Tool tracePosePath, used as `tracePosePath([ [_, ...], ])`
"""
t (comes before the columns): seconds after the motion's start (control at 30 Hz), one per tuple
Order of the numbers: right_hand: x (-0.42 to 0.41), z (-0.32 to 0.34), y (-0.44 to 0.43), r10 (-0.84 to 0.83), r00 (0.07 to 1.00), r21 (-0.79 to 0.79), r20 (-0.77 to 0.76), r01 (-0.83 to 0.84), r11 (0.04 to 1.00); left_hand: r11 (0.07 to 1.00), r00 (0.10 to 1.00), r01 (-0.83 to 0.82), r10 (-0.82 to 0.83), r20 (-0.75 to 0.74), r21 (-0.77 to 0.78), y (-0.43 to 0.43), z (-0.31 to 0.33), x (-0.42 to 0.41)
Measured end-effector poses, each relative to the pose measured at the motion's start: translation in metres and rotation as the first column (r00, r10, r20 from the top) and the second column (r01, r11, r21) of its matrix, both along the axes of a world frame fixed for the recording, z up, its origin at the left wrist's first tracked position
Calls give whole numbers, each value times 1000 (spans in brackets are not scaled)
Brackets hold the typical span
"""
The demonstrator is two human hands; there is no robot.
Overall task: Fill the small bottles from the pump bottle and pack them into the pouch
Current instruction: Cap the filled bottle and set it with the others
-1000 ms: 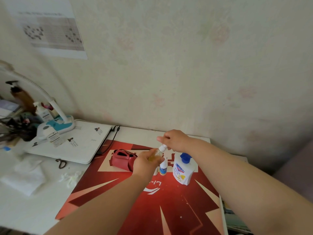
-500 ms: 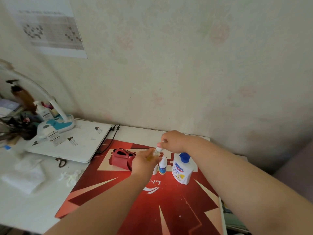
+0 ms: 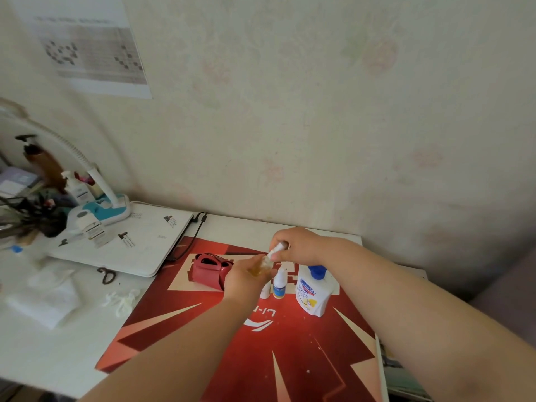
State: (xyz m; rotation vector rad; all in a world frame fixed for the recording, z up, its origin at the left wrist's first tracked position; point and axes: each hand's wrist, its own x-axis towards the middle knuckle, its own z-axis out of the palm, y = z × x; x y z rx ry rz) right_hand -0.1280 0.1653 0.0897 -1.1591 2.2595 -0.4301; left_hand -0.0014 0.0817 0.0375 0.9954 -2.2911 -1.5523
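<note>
My left hand [image 3: 246, 281] grips a small clear bottle [image 3: 260, 266] with yellowish liquid, held above the red mat. My right hand [image 3: 295, 246] pinches a small white cap [image 3: 277, 249] right at that bottle's mouth. Below the hands stand a small white bottle with a blue label [image 3: 280, 284] and another small bottle [image 3: 264, 292], mostly hidden behind my left hand. The white pump bottle with a blue top [image 3: 311, 291] stands to their right. The red pouch [image 3: 209, 271] lies open on the mat, left of my left hand.
The red mat [image 3: 261, 343] covers the white desk. A white laptop [image 3: 130, 242] with a black cable lies at the back left, with a lamp base [image 3: 101, 210] on it. Tissues [image 3: 43, 297], scissors [image 3: 106, 276] and clutter sit at the left. The wall is close behind.
My right hand has brought the white cap down a little to the mouth of the bottle in my left hand. The standing bottles and the pouch have not moved.
</note>
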Motion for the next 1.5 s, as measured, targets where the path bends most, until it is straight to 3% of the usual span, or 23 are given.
tracePosePath([
  [0.27,4,7,-6,98,992,221,-79,-78,972,999,1000,20,-21,-24,-27,2,-5,7],
  [0.47,6,-5,-15,-107,994,197,19,101,975,995,1000,14,-13,4,-94,-5,-7,6],
  [0.73,11,-7,-29,-195,980,210,39,182,960,993,1000,24,-24,4,-117,-17,-11,7],
  [0.93,22,-19,-45,-227,974,270,8,216,938,976,984,137,-115,135,-167,-33,-19,10],
  [1.17,33,-34,-68,-214,977,357,3,198,913,967,966,217,-194,169,-131,-63,-37,21],
  [1.27,37,-31,-77,-108,991,382,-85,132,915,965,953,243,-219,208,-97,-76,-42,22],
  [1.43,40,-33,-87,-96,986,363,-138,140,921,944,890,325,-289,352,-47,-93,-53,23],
  [1.5,38,-35,-87,-169,975,317,-148,208,925,919,842,394,-354,407,-17,-97,-61,26],
])
